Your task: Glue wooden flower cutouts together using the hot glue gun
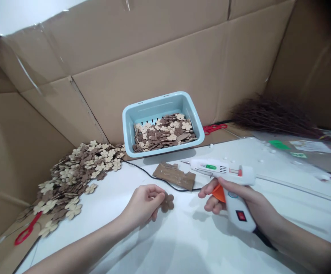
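Note:
My left hand (145, 203) is closed in a pinch on a small brown wooden flower (167, 202), held just above the white table (159, 243). My right hand (239, 199) grips a white hot glue gun (225, 173) by its handle, a finger on the orange trigger, with the nozzle pointing left. Between the hands and a little farther back lies a brown wooden piece (174, 176) with a jagged edge. The gun's black cord (148, 174) runs across the table under it.
A light blue basket (131, 121) holds several brown and pale wooden flowers. A large heap of the same flowers (74, 175) lies at the left. Red scissors (27, 230) sit at the lower left, another red pair (214, 128) behind the basket. Brown twigs (273, 114) lie right. Cardboard walls surround.

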Demonstrator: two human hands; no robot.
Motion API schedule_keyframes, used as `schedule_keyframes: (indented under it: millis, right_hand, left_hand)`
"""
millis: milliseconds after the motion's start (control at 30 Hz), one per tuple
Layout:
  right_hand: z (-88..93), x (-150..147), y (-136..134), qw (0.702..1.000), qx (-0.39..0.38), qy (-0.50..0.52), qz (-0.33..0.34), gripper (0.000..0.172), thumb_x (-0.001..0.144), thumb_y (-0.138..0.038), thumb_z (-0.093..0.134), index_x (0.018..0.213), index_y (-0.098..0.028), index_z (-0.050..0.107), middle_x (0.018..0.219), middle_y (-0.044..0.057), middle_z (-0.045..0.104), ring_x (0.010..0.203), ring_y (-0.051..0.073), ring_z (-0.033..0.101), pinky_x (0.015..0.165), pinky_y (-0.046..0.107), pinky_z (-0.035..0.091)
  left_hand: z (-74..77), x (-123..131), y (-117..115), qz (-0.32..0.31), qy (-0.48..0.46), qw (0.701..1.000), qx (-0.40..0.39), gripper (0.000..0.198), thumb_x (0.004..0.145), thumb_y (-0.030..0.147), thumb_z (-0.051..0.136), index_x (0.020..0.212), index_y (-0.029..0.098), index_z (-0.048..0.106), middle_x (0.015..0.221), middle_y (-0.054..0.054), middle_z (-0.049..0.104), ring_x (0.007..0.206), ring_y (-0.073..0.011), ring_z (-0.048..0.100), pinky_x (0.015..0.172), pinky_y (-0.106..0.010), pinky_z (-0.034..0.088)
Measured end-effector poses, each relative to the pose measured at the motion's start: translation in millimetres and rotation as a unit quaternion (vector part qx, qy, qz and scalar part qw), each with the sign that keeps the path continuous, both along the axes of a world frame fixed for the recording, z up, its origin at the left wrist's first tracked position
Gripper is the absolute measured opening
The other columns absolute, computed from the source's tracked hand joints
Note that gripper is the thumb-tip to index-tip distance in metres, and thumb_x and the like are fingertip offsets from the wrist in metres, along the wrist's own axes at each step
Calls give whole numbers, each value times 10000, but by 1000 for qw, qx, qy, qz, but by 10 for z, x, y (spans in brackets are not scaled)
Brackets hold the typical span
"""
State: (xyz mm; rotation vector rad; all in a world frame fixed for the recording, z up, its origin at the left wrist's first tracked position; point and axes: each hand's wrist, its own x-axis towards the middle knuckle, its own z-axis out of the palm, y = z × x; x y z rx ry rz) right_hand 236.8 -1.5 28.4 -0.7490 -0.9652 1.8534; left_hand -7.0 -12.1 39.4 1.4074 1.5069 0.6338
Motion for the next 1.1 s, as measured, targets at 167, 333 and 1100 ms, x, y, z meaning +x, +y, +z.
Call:
schedule_keyframes:
  millis: [167,333,1100]
  right_hand:
    - [32,-21,19,999,-6,-11,-41,310,839,-368,578,700,-141,738,765,80,731,625,152,691,552,176,549]
    - [1,-17,87,994,-44,-87,-57,321,851,-353,591,666,-122,718,696,80,735,565,127,686,534,158,535]
    - [144,191,166,937,45,-341,55,451,787,-583,527,691,-177,698,389,25,590,377,139,451,452,257,301]
  left_hand:
    - [268,-281,353,1,248,912,328,214,867,315,510,881,168,664,861,-70,697,576,-133,563,559,-227,424]
    - [655,-540,1036,-31,539,750,382,273,895,210,414,987,161,666,989,-129,677,949,-257,578,761,-305,419]
    - [822,-773,1437,-88,531,772,338,238,808,177,474,911,177,689,894,-77,693,785,-203,612,678,-252,421]
